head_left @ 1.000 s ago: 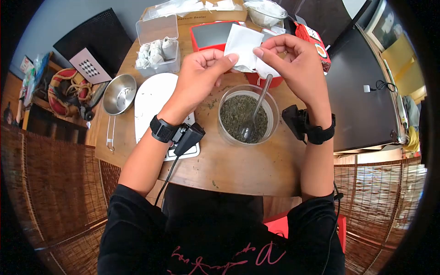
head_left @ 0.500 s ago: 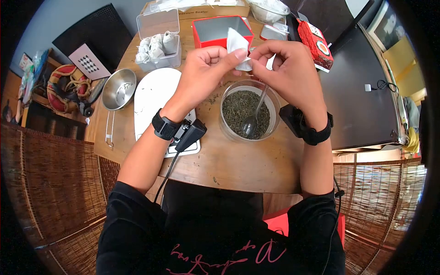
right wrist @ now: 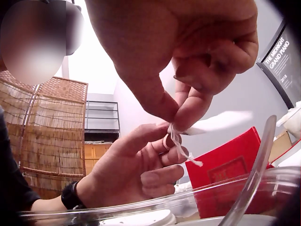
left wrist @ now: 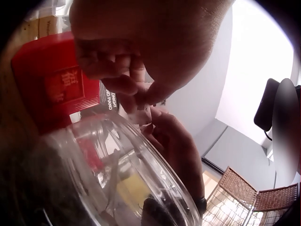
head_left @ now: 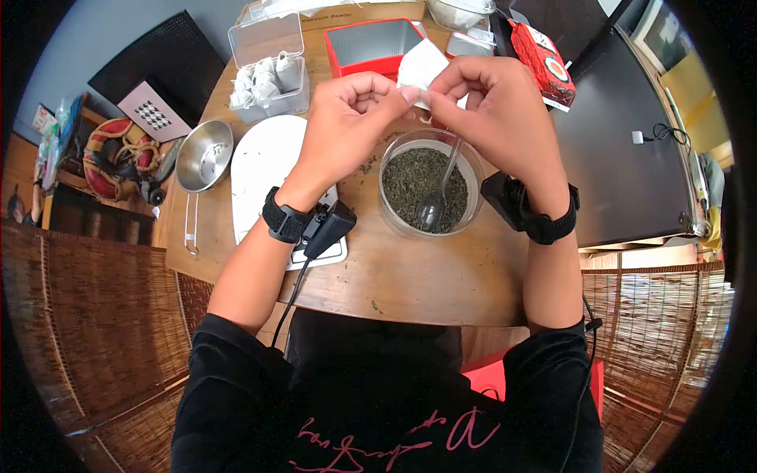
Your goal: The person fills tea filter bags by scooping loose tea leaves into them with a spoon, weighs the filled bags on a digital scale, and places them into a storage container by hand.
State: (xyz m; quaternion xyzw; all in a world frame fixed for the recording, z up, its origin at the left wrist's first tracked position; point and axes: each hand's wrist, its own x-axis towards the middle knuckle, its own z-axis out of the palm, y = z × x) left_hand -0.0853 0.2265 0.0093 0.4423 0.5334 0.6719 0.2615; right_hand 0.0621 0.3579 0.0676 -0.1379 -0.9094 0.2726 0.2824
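A small white pouch (head_left: 422,65) is held above the tub by both hands. The left hand (head_left: 347,126) pinches its left edge between thumb and fingers; the right hand (head_left: 501,114) pinches it close by, fingertips almost meeting. In the right wrist view a white string (right wrist: 179,146) hangs from the right hand's (right wrist: 188,61) pinch, with the left hand (right wrist: 136,169) just below. Under the hands stands a clear round tub (head_left: 386,209) of dried green leaves (head_left: 414,177), a spoon (head_left: 432,206) resting in it.
Behind the hands is a red box (head_left: 335,55); a plastic box with white pouches (head_left: 264,81) is at back left. Left lie a white board (head_left: 260,165), partly over a scale, and a metal pan (head_left: 205,154). A red packet (head_left: 544,67) sits at back right.
The pouch, upright and spread a second ago, was folded narrower half a second ago and now tilts to the upper right. Both hands have come closer together and still pinch it.
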